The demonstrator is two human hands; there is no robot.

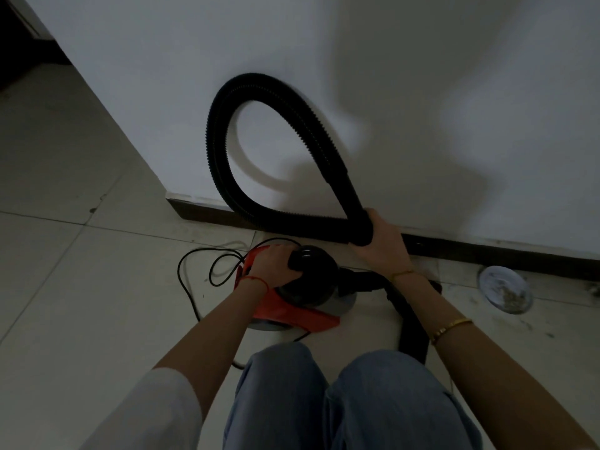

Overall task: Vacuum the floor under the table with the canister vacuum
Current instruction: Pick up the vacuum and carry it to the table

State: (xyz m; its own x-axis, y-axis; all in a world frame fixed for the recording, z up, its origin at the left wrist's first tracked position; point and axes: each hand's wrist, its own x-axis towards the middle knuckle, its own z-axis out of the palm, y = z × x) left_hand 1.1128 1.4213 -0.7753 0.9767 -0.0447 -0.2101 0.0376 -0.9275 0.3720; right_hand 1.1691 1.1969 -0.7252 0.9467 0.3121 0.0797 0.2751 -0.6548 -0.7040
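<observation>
Both hands are busy: the left hand (271, 261) curls over the canister vacuum (305, 287) on the tiled floor (81, 271), the right hand (381, 243) grips its looped black hose (227, 177) near the wall (422, 92)

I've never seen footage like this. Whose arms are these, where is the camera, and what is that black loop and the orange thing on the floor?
There is no robot here: a person wears one wide-angle camera on the head, looking down, so you see their own arms and their knees in blue jeans. The orange and black canister vacuum sits on the pale tiled floor beside a white wall. The left hand grips the vacuum's top. The right hand holds the stiff end of the black ribbed hose, which arches up in a loop against the wall. A thin black power cord lies coiled on the tiles to the left. To the right, a round metal floor drain cover sits near the dark skirting.
</observation>
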